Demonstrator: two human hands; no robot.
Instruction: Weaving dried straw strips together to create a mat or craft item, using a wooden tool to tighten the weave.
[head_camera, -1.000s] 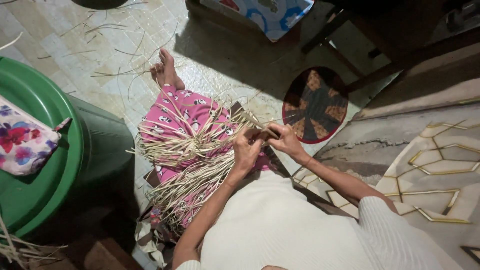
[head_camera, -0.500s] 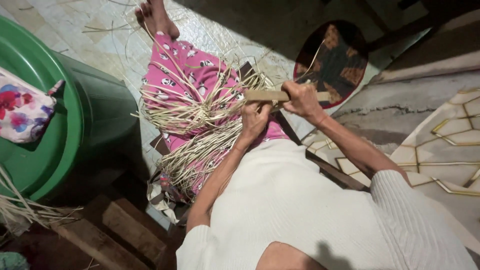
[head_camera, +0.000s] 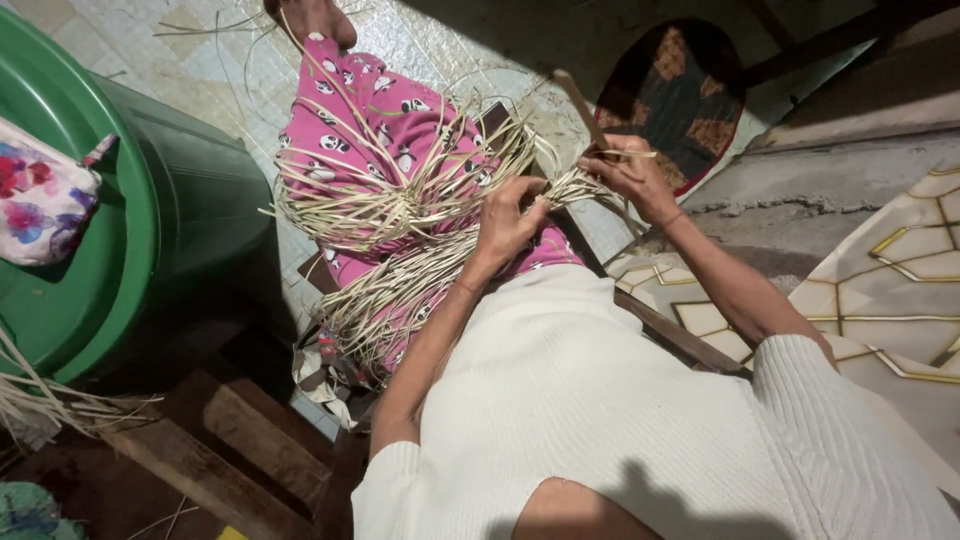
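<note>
Left hand: I see my left hand (head_camera: 510, 222) over the lap, fingers curled and pinching a cluster of pale straw strips (head_camera: 420, 215) where they gather near the thumb.
Right hand: my right hand (head_camera: 632, 172) sits just beside the left, fingers closed around a flat wooden stick (head_camera: 580, 100) that angles up and away from me; a thin strip also pokes out past the knuckles.
Straw strips: they fan out across the pink patterned trousers (head_camera: 370, 120), loose ends spreading toward the floor, one end bunched between both hands.
Left of me: a green plastic bin (head_camera: 150, 230) with a floral cloth (head_camera: 40, 200) resting on its rim.
Ahead: a round woven mat (head_camera: 690, 90), dark with tan patches, lies on the floor beyond the right hand.
Floor: stray strips lie scattered on the pale tiles (head_camera: 200, 40).
</note>
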